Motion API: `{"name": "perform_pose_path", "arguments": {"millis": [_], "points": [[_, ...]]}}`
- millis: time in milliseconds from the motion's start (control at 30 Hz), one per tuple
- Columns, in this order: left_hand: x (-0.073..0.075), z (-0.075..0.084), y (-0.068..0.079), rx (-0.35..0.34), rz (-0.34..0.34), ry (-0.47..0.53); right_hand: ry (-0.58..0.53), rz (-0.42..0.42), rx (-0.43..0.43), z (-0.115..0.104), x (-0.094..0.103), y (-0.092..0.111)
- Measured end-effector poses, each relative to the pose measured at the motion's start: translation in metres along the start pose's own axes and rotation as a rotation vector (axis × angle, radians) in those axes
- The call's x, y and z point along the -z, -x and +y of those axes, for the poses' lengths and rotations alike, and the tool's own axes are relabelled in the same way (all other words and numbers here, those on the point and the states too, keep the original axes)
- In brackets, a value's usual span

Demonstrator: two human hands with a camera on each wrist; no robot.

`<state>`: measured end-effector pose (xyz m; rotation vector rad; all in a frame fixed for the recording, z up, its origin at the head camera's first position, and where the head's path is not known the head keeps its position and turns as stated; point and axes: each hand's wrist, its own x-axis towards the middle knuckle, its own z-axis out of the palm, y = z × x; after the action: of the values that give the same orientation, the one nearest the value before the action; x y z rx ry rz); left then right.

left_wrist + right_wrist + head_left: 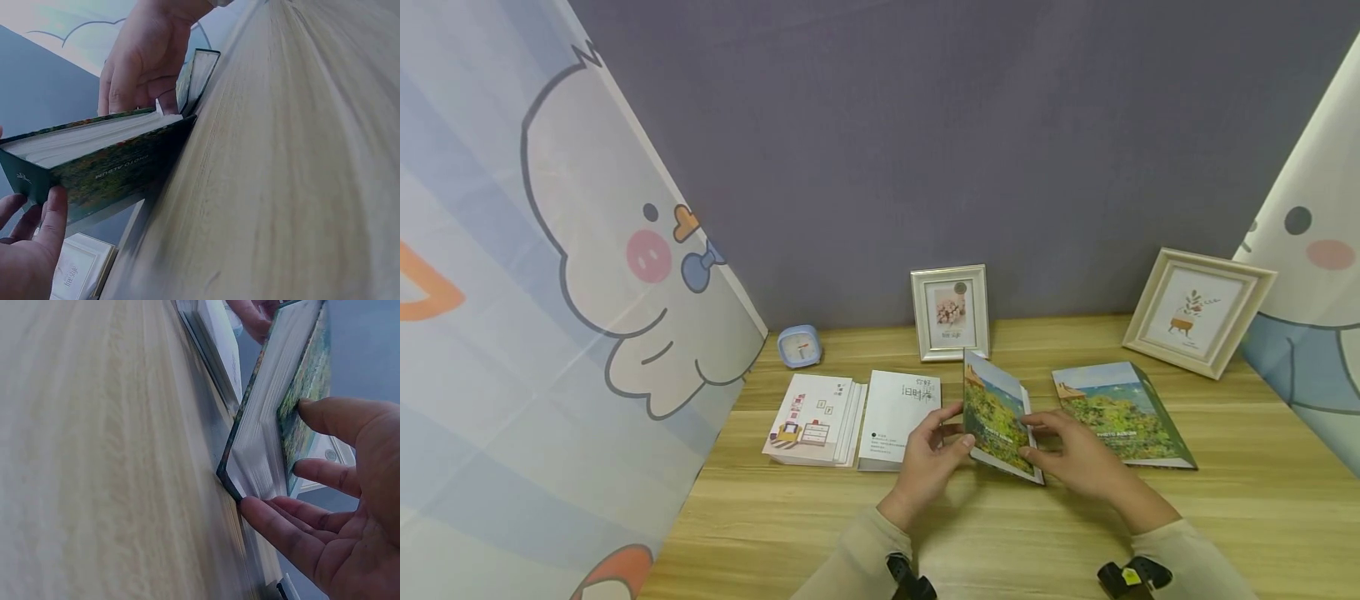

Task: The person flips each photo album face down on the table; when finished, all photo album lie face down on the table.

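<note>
Both hands hold a photo album (994, 417) with a painted garden-and-sea cover, tilted up above the wooden table. My left hand (929, 460) grips it along the spine side, and the left wrist view shows those fingers against the dark green spine (28, 181). At the opposite edge is my right hand (1078, 457), with its thumb and fingers about the cover and page edges. White page edges (265, 419) show slightly fanned in the right wrist view. A second photo album (1123, 408) with a like cover lies flat beside the right hand.
Left of the hands lie a white book (895, 417) and a stack of white books (812, 417). Behind them stands a blue clock (800, 346). Picture frames stand at the back middle (951, 315) and back right (1198, 312), before a grey curtain (880, 150).
</note>
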<state>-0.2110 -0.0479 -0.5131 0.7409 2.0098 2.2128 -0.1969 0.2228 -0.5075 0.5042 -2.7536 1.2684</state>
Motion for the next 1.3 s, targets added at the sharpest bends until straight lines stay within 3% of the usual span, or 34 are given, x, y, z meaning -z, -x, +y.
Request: {"name": "perform_pose_path", "arguments": {"millis": [500, 833, 1133, 1300], "points": [[-0.0002, 0.0022, 0.0001, 0.001, -0.055, 0.041, -0.109, -0.037, -0.013, -0.0032, -0.0007, 0.0011], [-0.0013, 0.0007, 0.0003, -0.098, -0.052, 0.028, -0.145, -0.071, -0.031, -0.0041, -0.0048, 0.0023], [-0.0042, 0.0039, 0.0000, -0.128, -0.052, 0.073, -0.076, -0.030, 0.034, -0.0083, -0.0063, 0.0021], [-0.0052, 0.0060, 0.0010, -0.132, -0.056, 0.098, -0.101, -0.027, 0.076, -0.0091, -0.0059, 0.0017]]}}
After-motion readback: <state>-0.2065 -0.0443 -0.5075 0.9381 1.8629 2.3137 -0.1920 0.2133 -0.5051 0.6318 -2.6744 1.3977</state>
